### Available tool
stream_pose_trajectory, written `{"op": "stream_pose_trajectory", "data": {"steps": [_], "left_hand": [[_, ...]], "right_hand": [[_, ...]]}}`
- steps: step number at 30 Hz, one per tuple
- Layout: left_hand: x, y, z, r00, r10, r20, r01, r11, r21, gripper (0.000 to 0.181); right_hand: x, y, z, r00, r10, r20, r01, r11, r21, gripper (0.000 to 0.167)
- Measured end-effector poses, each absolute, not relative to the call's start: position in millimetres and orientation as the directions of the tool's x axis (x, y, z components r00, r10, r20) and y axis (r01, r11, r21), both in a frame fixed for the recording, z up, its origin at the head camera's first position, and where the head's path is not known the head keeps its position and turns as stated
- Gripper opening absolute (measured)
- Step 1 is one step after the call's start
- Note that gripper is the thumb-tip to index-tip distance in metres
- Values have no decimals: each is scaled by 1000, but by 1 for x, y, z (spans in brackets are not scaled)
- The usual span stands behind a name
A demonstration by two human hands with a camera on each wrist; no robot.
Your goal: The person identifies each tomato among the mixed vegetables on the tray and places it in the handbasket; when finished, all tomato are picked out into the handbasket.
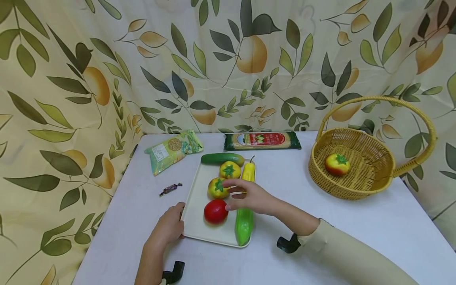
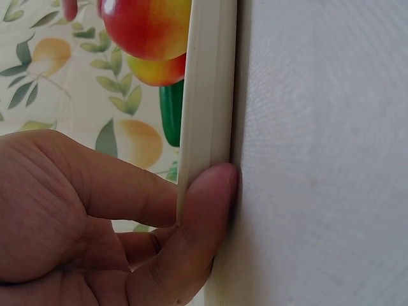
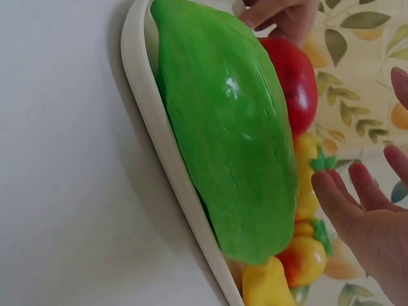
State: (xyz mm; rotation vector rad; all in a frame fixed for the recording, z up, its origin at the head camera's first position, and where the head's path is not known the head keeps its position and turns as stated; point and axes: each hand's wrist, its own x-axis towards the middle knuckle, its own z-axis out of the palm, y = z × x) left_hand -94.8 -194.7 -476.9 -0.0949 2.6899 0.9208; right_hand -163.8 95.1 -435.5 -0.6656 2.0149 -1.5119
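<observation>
A white tray [image 1: 197, 194] lies on the table, and my left hand [image 1: 167, 223] pinches its left rim between thumb and fingers, as the left wrist view shows closely. On the tray are a red tomato-like fruit [image 1: 215, 211], two yellow-red fruits [image 1: 230, 170] with green leafy tops, a dark green cucumber [image 1: 221, 158], a yellow pepper-like vegetable [image 1: 248, 172] and a bumpy green vegetable [image 3: 223, 127]. My right hand [image 1: 251, 196] hovers over the tray with fingers spread and nothing held. Its fingertips are close to the red fruit and the nearer yellow-red fruit.
A wicker basket [image 1: 315, 174] with a tall handle stands at the right, holding one yellow-red fruit [image 1: 336, 164]. Behind the tray lie a green-yellow snack bag [image 1: 174, 150] and a long dark green package [image 1: 262, 141]. A wrapped candy [image 1: 171, 189] is left of the tray.
</observation>
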Motion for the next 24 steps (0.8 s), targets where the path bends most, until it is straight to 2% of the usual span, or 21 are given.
{"op": "stream_pose_trajectory", "data": {"steps": [12,24], "left_hand": [[-95,-195,-478,-961,40,-273,-132,802,583,51],[-95,-196,-480,-960,41,-278,-135,801,584,50]], "right_hand": [[-159,83,-438,-720,-690,-78,-131,245,-961,63],[-151,72,-440,-715,-694,-83,-227,343,-911,63]]}}
